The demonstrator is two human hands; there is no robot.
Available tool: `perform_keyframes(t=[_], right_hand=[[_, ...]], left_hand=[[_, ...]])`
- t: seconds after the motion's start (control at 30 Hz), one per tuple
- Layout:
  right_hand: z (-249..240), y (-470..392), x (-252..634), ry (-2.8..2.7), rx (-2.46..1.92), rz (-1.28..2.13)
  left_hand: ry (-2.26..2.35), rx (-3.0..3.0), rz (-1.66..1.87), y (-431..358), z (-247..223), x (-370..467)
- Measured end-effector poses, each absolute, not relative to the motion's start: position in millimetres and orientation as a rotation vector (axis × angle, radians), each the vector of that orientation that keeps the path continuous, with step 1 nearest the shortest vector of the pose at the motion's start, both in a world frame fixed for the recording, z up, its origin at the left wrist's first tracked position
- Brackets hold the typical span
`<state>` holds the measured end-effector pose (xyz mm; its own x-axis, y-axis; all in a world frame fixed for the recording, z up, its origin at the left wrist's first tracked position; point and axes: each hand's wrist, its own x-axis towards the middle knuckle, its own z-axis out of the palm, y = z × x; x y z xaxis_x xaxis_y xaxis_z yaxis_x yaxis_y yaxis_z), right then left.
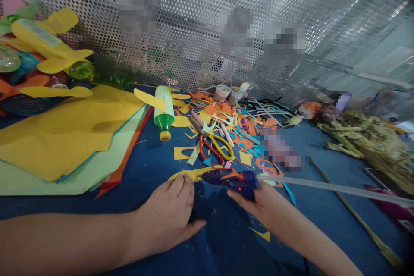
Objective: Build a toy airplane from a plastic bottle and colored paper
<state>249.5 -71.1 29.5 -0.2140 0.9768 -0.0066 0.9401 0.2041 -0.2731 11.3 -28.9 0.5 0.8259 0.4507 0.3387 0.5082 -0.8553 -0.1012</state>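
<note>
My right hand [263, 202] grips a dark blue hot glue gun [244, 184], a long clear glue stick [323, 186] sticking out of its back. The gun's nozzle meets a yellow paper cutout [194, 174] on the table. My left hand [171, 215] holds that cutout down, fingers together and curled over its edge, thumb apart. Just beyond lie scissors [215, 144] with one red and one yellow handle. A small bottle [164, 116] with green neck, yellow cap and yellow paper wings stands behind my left hand.
Yellow, pale green and orange paper sheets [64, 133] are stacked left. Behind them are winged bottle models [48, 47]. Paper scraps [226, 116] cover the middle back, before a perforated metal screen [194, 21]. A thin stick [352, 211] and dried husks [371, 138] lie right.
</note>
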Motion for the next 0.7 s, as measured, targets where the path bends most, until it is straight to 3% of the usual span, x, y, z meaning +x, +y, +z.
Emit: perform_keyframes(t=[0.7], right_hand=[[29.9,-69.5,253.0,-2.403,-1.650,0.197]], left_hand=[[-0.714,-2.760,-0.511,-28.1,-3.0,11.2]])
